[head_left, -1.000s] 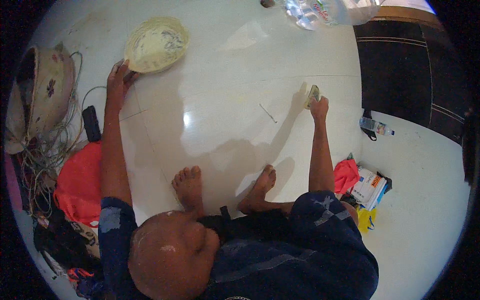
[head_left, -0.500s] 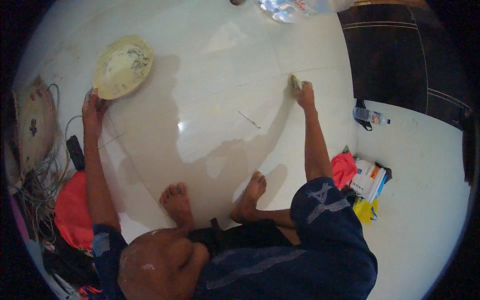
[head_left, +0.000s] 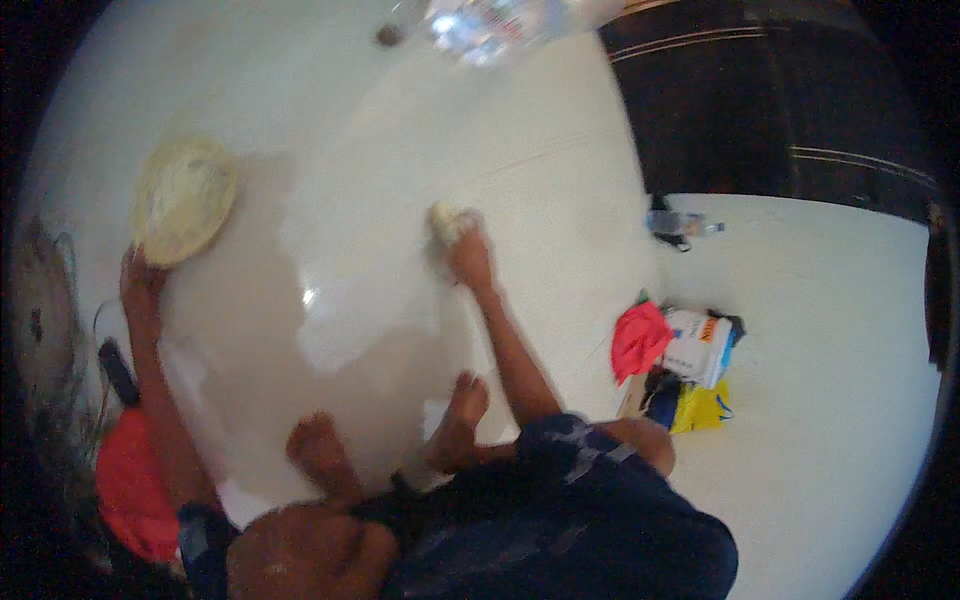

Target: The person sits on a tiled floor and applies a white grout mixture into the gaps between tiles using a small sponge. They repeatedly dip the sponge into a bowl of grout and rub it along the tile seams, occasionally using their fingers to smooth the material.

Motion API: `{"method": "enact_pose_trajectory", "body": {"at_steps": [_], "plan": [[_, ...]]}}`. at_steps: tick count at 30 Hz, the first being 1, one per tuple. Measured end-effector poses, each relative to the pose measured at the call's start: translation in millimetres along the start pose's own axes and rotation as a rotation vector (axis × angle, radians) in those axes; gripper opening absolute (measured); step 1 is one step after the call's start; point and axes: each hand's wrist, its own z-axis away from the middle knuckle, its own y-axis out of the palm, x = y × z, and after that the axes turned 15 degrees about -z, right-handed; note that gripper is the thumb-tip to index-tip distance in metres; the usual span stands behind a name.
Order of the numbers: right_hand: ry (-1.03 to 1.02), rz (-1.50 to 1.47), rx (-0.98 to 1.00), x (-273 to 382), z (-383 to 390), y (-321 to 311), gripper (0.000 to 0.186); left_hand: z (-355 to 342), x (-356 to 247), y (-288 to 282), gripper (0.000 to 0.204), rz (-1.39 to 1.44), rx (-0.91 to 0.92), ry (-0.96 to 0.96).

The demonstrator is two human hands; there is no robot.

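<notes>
Right hand (head_left: 470,255) farther left (blurred), nearer feet (head_left: 461,425)

Glossy pale floor (head_left: 370,150) with a faint line, a bright glare (head_left: 309,297) left of centre; upper right, a black surface (head_left: 700,115) with pale stripes

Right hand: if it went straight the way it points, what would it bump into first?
Probably nothing nearby: past the pale thing in the right hand, the way over the floor looks free. Far ahead, its line seems to run near a small brown thing, but whether they'd touch is unclear.
</notes>
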Motion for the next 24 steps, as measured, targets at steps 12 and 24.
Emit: {"method": "enact_pose_trajectory", "body": {"at_steps": [12, 24], "plan": [[-0.145, -0.105, -0.06, 116, 66, 51, 0.053, 11, -42, -9, 0.046, 0.485, 0.006, -0.244], [-0.202, -0.33, 0.057, 256, 128, 59, 0.044, 17, -68, -18, 0.043, 0.523, -0.027, -0.273]]}}
